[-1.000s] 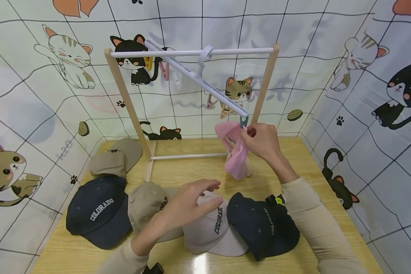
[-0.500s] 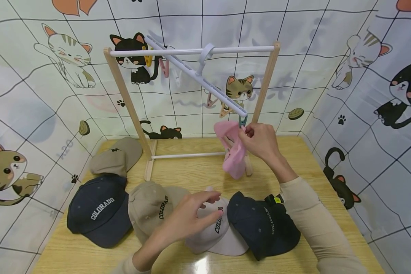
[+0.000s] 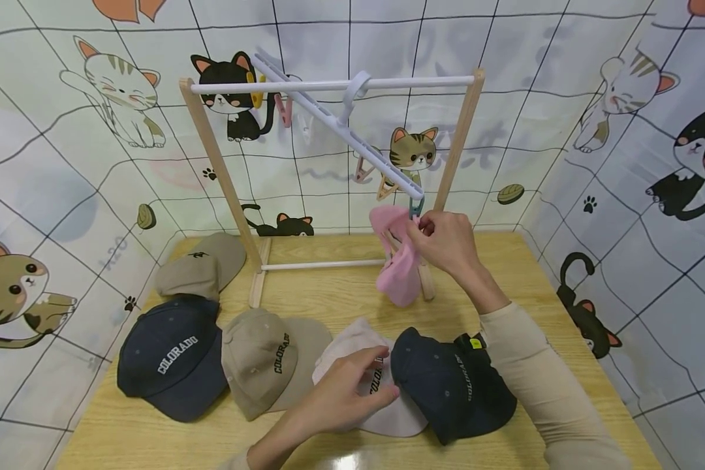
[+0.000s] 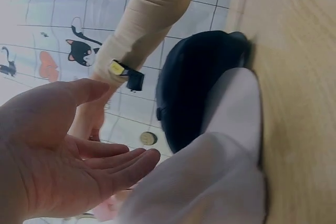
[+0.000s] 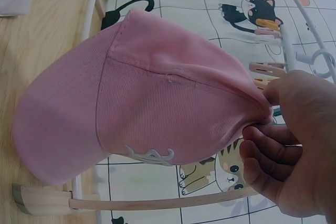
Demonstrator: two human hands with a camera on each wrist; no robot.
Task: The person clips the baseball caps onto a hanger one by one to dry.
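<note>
My right hand (image 3: 446, 241) pinches the top of a pink cap (image 3: 401, 277) just under a teal clothespin (image 3: 416, 207) at the low end of a white hanger (image 3: 335, 124). In the right wrist view the pink cap (image 5: 157, 87) hangs with its brim away from the fingers, its crown bunched at the pinch. Whether the clothespin bites the cloth is hidden by the hand. Loosely spread, my left hand (image 3: 352, 391) hovers over a pale pinkish cap (image 3: 399, 414); the left wrist view shows the left hand (image 4: 68, 150) with nothing in it, beside the pale cap (image 4: 205, 182).
A wood-and-white rack (image 3: 211, 156) carries the tilted hanger; several other clothespins (image 3: 283, 111) hang from it. Along the table (image 3: 323, 297) lie a navy cap (image 3: 452, 388) at right, a beige cap (image 3: 258, 362), another navy cap (image 3: 164, 359) and a khaki cap (image 3: 190, 274) at left.
My left hand has moved slightly down and right over the pale cap, uncovering more of the beige cap. My right hand keeps its pinch on the pink cap, nearly still.
</note>
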